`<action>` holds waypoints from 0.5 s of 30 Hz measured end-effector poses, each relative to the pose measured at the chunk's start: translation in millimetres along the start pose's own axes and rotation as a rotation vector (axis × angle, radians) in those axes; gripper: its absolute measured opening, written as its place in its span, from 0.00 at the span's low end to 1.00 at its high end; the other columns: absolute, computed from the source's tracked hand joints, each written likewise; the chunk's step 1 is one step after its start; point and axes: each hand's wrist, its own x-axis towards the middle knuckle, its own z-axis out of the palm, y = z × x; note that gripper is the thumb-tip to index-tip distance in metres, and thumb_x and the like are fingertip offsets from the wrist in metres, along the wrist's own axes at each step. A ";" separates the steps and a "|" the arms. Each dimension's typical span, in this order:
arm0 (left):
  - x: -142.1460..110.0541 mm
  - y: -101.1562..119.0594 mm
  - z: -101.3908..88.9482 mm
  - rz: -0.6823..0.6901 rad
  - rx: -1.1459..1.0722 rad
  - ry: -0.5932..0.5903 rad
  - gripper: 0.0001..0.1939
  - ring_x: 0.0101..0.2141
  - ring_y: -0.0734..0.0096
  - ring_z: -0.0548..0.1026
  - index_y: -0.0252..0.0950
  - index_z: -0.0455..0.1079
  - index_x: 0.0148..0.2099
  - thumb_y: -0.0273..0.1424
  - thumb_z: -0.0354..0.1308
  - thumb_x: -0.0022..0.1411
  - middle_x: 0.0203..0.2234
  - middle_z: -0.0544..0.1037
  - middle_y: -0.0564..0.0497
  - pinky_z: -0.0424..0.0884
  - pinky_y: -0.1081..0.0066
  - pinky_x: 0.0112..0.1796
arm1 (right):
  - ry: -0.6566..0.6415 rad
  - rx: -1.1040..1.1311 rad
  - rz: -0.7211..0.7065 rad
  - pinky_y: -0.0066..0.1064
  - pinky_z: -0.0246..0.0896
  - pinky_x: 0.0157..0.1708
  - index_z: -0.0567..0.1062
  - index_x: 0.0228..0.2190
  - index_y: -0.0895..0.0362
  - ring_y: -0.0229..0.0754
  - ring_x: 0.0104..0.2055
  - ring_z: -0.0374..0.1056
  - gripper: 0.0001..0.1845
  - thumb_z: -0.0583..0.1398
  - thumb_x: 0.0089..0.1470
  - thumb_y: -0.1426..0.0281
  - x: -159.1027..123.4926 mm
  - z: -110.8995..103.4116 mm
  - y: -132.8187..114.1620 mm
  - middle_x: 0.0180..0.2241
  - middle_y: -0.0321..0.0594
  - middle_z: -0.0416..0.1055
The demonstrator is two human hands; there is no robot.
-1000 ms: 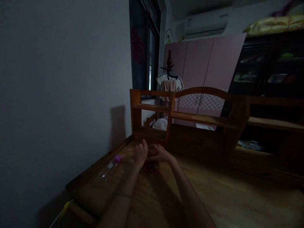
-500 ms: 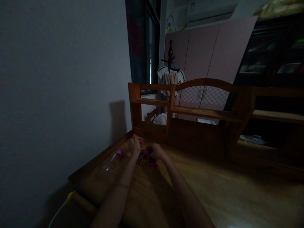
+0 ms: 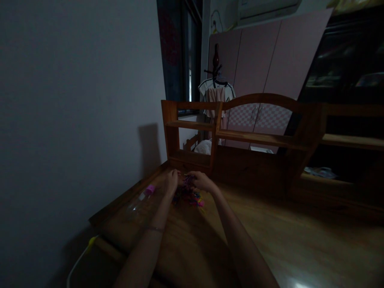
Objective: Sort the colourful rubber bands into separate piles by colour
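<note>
Pretty dim in here, but there's a tangled multicolored pile of thin strands [image 3: 188, 196] on the wooden bench [image 3: 264, 228], just below the middle of the frame. The two hands are close together with a small gap between them. The right hand [image 3: 202, 182] has its fingers down at the purple strands on top, but honestly I can't tell if they're pinching any. The left hand [image 3: 172, 182] is curled at the pile's left edge, and it's too dark to say whether it's gripping something. Thin bracelet [image 3: 154, 228] on that wrist. Left of that, a clear bottle-like container [image 3: 136, 205] is lying down, with a pinkish-purple piece [image 3: 149, 189] at its upper end. Wooden shelf unit [image 3: 261, 138] across the middle right, pink wardrobe [image 3: 255, 64] behind it.
</note>
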 end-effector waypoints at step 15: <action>-16.9 -4.3 -1.8 0.106 0.464 -0.396 0.27 0.42 0.51 0.75 0.33 0.72 0.41 0.47 0.67 0.44 0.39 0.78 0.39 0.68 0.65 0.40 | -0.390 -0.184 0.381 0.30 0.71 0.29 0.72 0.51 0.53 0.44 0.30 0.74 0.50 0.76 0.19 0.74 -16.4 -5.6 10.3 0.44 0.46 0.74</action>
